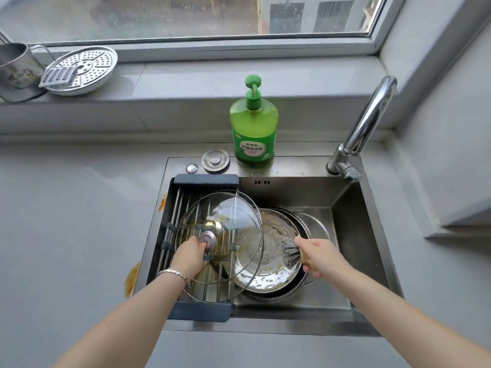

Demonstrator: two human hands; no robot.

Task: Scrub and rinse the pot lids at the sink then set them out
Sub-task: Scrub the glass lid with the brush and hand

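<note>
Your left hand [190, 252] fingers are pinching the glass lid [220, 235] knob; your right hand [316, 254] is gripping the brush [291, 252]. Keep the lid tilted, scrubbing its greasy underside.

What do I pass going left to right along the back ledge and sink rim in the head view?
Metal cup → grater leaning on the steamer plate → small round button → drain cover → green soap bottle → faucet.

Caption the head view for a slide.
Left hand holds a glass lid by its knob; right hand holds a brush over the sink.
</note>
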